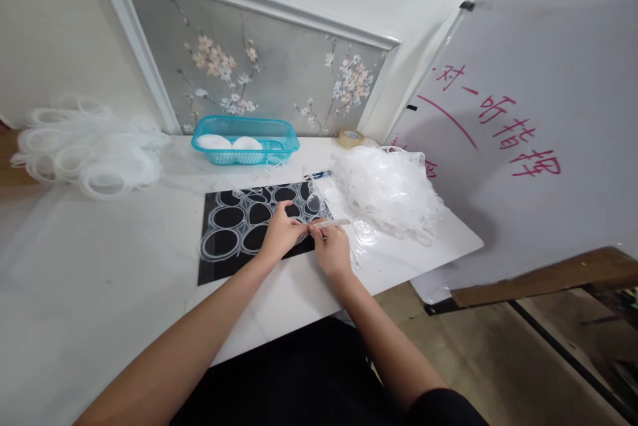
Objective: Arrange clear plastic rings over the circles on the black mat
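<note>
A black sheet [214,271] lies on the white table, covered with rows of translucent white rings [220,244]. Over its right half, my left hand [284,232] bends down with one finger raised, its other fingertips pressed together at a ring; whatever is between them is too small to make out. Close against those fingertips, my right hand [333,250] is closed on a thin pale stick-like tool [339,222]. The two hands' fingertips nearly touch. Clear round pieces [366,231] lie right of the sheet.
A heap of clear plastic pieces [389,190] sits on the right, a pile of rings [100,153] on the left. Behind the sheet stand a blue basket [244,123] with white discs and a tape roll [351,139]. A whiteboard [548,100] leans at the right.
</note>
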`<state>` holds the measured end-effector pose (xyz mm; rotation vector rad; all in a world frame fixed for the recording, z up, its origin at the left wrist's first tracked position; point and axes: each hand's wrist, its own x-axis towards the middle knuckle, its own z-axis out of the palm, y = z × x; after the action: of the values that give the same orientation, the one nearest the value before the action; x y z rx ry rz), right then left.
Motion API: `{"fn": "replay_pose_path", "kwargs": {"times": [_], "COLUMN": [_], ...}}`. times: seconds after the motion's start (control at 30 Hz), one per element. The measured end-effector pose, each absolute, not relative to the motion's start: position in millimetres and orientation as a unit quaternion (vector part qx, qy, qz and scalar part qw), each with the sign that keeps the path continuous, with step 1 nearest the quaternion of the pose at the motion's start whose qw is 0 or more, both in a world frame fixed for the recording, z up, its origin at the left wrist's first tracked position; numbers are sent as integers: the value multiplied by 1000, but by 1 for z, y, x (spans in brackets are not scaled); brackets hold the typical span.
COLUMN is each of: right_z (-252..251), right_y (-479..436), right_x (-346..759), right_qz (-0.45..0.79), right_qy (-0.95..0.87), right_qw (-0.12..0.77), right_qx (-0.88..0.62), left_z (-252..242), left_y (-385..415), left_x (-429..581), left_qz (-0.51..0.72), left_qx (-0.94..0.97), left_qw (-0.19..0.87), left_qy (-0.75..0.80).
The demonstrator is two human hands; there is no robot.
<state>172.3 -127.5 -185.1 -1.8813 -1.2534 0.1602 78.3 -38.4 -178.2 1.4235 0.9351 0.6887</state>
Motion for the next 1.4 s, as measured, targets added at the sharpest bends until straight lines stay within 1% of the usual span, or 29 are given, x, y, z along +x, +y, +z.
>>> {"fn": "replay_pose_path", "kwargs": {"times": [0.07,0.17,0.27,0.77,0.93,1.03,1.17,1.3,1.4], "right_z": [-185,-184,-184,-187,-184,-182,-183,-182,-181], "right_y": [-128,-128,-128,-126,-128,-128,-128,-128,-127], "right_x": [173,176,180,180,178,178,177,177,177], "right_qz": [110,196,220,237,172,143,131,170,197], "right_qy": [-478,-407,-369,-367,-432,-458,-466,-433,-407], "right_qw": [460,538,582,583,532,519,515,539,556], "right_qx": [-740,-711,-691,-685,-708,-707,-707,-702,-698], "left_z": [-179,-179,-177,-173,-169,-171,-174,-172,-172], "left_y": [-38,-38,-40,-42,-41,-41,-41,-43,-43], "left_x": [77,76,76,77,77,78,77,75,74], "left_qz": [298,298,298,298,288,285,295,306,310], "left_qx": [623,626,627,607,566,570,601,672,685], "left_qw": [602,601,603,622,645,641,610,521,501], "left_qy": [401,397,392,395,425,428,424,429,428]}}
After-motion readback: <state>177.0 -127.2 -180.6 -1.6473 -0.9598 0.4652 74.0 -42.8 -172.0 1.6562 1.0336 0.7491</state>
